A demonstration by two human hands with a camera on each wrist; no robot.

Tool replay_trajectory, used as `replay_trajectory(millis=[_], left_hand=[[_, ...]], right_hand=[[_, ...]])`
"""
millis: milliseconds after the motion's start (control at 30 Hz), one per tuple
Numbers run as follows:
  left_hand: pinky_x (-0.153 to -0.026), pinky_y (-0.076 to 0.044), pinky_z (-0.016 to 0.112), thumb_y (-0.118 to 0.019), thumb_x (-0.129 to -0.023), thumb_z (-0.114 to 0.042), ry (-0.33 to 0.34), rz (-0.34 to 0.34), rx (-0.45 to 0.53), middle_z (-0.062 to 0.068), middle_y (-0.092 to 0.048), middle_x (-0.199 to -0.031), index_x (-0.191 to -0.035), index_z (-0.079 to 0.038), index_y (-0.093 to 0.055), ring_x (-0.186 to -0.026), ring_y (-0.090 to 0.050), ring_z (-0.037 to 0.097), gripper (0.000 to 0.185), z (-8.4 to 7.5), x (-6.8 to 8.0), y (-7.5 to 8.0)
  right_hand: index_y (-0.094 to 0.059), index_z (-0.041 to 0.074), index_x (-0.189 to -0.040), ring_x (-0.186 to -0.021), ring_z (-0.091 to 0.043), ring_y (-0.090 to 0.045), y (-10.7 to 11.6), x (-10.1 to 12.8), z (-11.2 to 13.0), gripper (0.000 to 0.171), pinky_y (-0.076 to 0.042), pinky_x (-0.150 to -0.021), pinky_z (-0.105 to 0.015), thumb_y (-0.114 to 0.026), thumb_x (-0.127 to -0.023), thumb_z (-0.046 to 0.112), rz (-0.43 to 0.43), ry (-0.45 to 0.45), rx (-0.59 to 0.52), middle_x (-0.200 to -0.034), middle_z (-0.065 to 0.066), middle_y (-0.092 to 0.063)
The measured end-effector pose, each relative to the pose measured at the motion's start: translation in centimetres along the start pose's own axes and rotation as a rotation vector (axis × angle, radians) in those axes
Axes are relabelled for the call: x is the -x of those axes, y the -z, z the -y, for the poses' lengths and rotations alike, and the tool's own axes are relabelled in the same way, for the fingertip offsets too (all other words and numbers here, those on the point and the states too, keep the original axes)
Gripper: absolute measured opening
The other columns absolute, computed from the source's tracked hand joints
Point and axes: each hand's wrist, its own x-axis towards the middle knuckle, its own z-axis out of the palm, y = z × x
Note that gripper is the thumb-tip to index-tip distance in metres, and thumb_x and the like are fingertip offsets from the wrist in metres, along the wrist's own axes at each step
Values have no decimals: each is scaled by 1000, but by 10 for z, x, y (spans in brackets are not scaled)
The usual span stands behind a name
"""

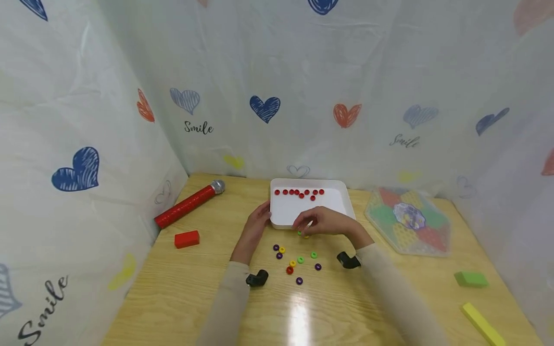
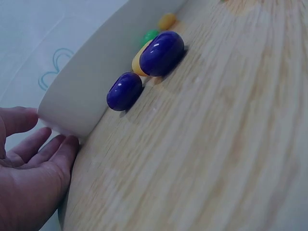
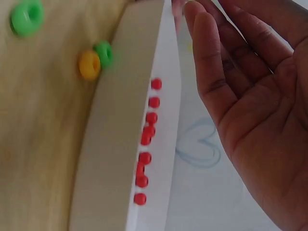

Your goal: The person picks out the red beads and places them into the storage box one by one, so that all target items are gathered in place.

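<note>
A white tray (image 1: 285,211) stands at the back of the table, with several red beads (image 1: 301,195) lying along its far side. My left hand (image 1: 256,223) holds the tray's near left corner, thumb and fingertips against its outer wall. Over the tray's near edge is my right hand (image 1: 324,221), its fingers bent; their tips are partly hidden, so a held bead cannot be made out. Below it, a green bead (image 3: 103,54) and a yellow bead (image 3: 89,65) lie close together beside the tray wall. Purple beads (image 2: 162,54) lie on the table near the left hand.
More loose beads, including a red bead (image 1: 289,270), are scattered in front of the tray. At left lie a red microphone (image 1: 186,205) and a red block (image 1: 187,239). A hexagonal case (image 1: 409,221), a green block (image 1: 471,279) and a yellow block (image 1: 482,324) are at right.
</note>
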Motion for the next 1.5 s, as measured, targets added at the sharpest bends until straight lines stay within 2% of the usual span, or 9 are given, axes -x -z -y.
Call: replay_trajectory(millis=[167, 300, 533, 767, 1000, 1167, 1367, 1500], left_hand=[[-115, -30, 41, -45, -100, -5, -7, 4, 3, 16, -39, -150, -146, -3, -38, -140, -35, 26, 47, -4, -1, 2], [-115, -31, 42, -44, -100, -2, -12, -2, 14, 18, -39, -150, -146, -2, -39, -140, -35, 27, 47, -5, -1, 2], [-115, -30, 42, -44, -100, -2, -1, -5, 16, 17, -39, -150, -146, -3, -39, -140, -35, 27, 47, -6, 0, 2], [-115, -31, 42, -43, -99, -2, 2, -3, 27, 17, -40, -149, -146, -3, -40, -139, -36, 27, 46, -4, -1, 2], [-114, -31, 42, -43, -100, -2, -3, 0, 31, 16, -39, -150, -146, -3, -38, -139, -36, 26, 47, -6, 0, 1], [-115, -30, 42, -42, -100, -1, 9, -3, 39, 17, -39, -150, -146, -2, -38, -140, -35, 27, 47, -5, 2, 0], [-115, -29, 41, -43, -100, -2, 9, -9, 36, 17, -39, -150, -146, -3, -39, -140, -35, 27, 47, -5, 2, -1], [-115, -29, 42, -44, -99, -1, 10, -3, 31, 18, -39, -149, -146, -2, -39, -139, -35, 28, 47, -6, 3, -4]], right_hand=[[-69, 13, -113, -99, -13, -65, -29, 7, 11, 23, -55, -81, -27, -67, -90, 13, 90, 5, 51, -109, -4, -70], [-70, 16, -114, -100, -10, -64, -49, 5, 5, 25, -54, -81, -23, -66, -90, 10, 136, 38, 104, -110, 2, -69], [-69, 19, -116, -102, -9, -62, -71, 7, 6, 37, -53, -78, -21, -64, -86, -2, 142, 22, 121, -113, 9, -67], [-72, 19, -106, -91, -10, -61, -86, 10, 4, 30, -52, -70, -19, -69, -84, 1, 104, 40, 168, -103, 11, -67], [-73, 20, -101, -91, -2, -60, -93, 13, 0, 20, -51, -80, -19, -70, -86, 7, 40, 97, 229, -99, 13, -67], [-73, 19, -100, -89, -1, -61, -96, 18, -1, 16, -52, -78, -18, -70, -87, 11, 9, 126, 242, -97, 14, -67], [-72, 17, -103, -89, -11, -64, -83, 27, 1, 16, -54, -74, -22, -70, -88, 12, -63, 100, 159, -100, 10, -68], [-70, 14, -106, -89, -10, -63, -66, 32, -6, 16, -54, -76, -26, -68, -90, 13, -142, 79, 86, -101, 9, -67]])
